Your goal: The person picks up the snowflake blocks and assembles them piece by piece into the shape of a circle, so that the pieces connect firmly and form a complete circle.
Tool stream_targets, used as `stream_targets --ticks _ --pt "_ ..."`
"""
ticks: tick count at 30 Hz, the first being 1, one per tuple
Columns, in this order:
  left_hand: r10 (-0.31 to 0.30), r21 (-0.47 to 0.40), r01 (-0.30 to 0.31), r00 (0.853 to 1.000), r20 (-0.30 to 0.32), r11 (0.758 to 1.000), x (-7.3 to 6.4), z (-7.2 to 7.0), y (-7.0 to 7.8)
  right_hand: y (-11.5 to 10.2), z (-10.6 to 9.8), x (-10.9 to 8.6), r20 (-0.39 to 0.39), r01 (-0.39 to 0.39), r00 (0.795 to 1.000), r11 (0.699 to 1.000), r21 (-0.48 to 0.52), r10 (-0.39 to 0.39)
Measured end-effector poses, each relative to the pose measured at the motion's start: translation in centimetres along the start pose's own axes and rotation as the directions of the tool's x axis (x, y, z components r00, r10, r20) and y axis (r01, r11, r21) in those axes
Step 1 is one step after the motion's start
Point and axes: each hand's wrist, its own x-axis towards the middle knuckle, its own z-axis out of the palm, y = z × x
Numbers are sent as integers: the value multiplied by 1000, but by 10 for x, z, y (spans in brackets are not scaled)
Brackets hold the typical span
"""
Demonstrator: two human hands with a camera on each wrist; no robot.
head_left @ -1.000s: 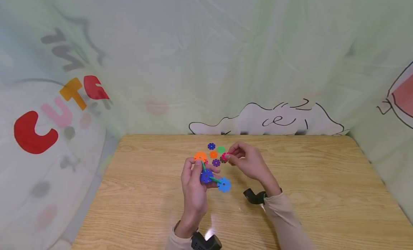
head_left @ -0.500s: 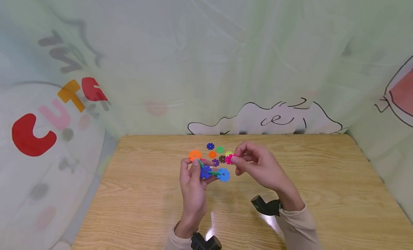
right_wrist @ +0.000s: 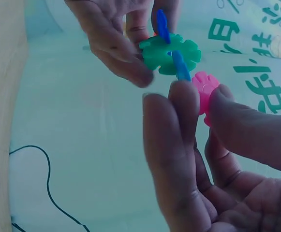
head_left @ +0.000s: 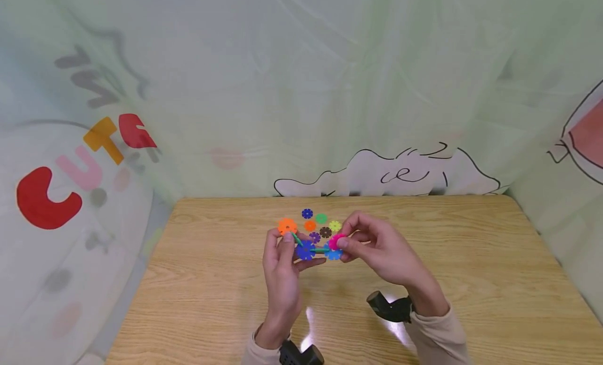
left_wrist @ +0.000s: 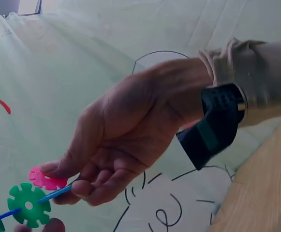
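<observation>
In the head view my left hand (head_left: 284, 281) holds a chain of notched plastic discs between thumb and fingers. An orange disc (head_left: 286, 226) is at its left end, a dark blue disc (head_left: 305, 251) in the middle and a light blue disc (head_left: 332, 254) at the right; green discs seen edge-on link them. My right hand (head_left: 388, 250) pinches a pink disc (head_left: 336, 241) right at the light blue one. Seen from the right wrist, the pink disc (right_wrist: 206, 94) sits under the thumb, close beside the light blue disc (right_wrist: 181, 66), which slots into a green disc (right_wrist: 169, 54).
Several loose notched discs lie on the wooden table (head_left: 212, 281) beyond the hands: a navy disc (head_left: 307, 213), a green disc (head_left: 321, 218), a yellow disc (head_left: 335, 225), a brown disc (head_left: 325, 232), plus orange and purple ones. A printed curtain (head_left: 301, 92) surrounds the table.
My right hand has drawn the pink disc back from the loose discs, then brought it down against the light blue disc. The chain's light blue end has risen and shifted slightly right.
</observation>
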Motion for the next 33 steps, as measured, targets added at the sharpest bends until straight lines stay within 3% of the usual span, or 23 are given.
stream_targets --ticks 3,7,14,17,20,23,28,33 --pt "35 59 -34 999 -3 998 1 -1 0 -2 -1 -2 -26 8 1000 1000 -28 -8" --pt "124 144 -120 992 -17 982 1 -2 -3 -3 -2 -4 -34 9 999 999 -52 -11" --pt "222 194 -205 972 -75 959 -3 2 -8 0 -2 -3 43 73 997 991 -109 -69" --pt "244 213 -218 964 -104 952 -6 5 -9 1 1 -1 -31 96 994 985 -146 -101" --pt "256 229 -226 960 -114 947 -9 6 -10 5 7 4 -129 148 976 969 -198 -175" --pt "258 219 -230 960 -110 948 -13 9 -11 13 14 11 -175 241 943 943 -231 -284" --pt "252 179 -235 965 -77 955 -19 16 -12 23 22 22 -159 390 891 895 -215 -426" --pt "228 150 -221 973 -29 964 -24 22 -13 24 23 23 -122 444 877 880 -168 -465"
